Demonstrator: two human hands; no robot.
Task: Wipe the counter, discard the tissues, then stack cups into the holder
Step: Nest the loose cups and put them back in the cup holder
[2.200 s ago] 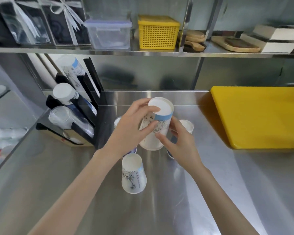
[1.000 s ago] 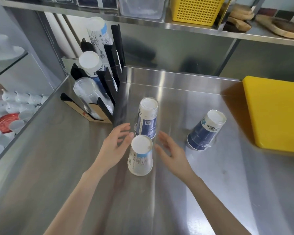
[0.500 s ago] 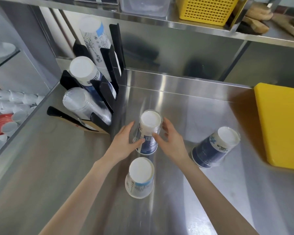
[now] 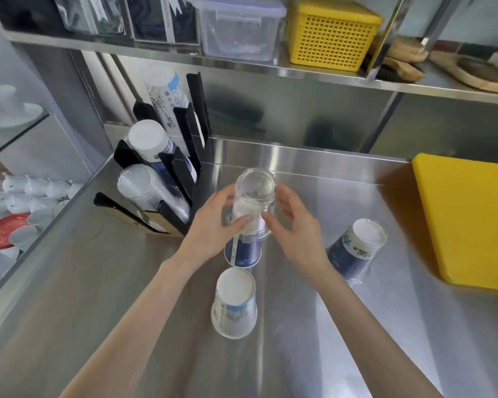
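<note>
An upside-down clear plastic cup (image 4: pixel 255 189) sits partly raised over an inverted blue paper cup (image 4: pixel 243 254) in the middle of the steel counter (image 4: pixel 98 282). My left hand (image 4: pixel 213 228) grips the clear cup from the left and my right hand (image 4: pixel 292 225) from the right. A white paper cup (image 4: pixel 234 303) stands upside down nearer to me. Another blue paper cup (image 4: pixel 357 248) stands inverted to the right. The black cup holder (image 4: pixel 181 168) at the left carries a stack of clear cups (image 4: pixel 144 191), a blue stack (image 4: pixel 150 142) and a tall white stack (image 4: pixel 167 93).
A thick yellow cutting board (image 4: pixel 472 219) lies at the right. The shelf above carries a yellow basket (image 4: pixel 331 35) and a clear lidded box (image 4: pixel 239 27). Left of the counter, lower down, are white china cups (image 4: pixel 26 191) and a red plate (image 4: pixel 3 231).
Both hands left the near white cup and closed around the middle cup. The clear plastic cup now stands higher over the blue paper cup than half a second ago.
</note>
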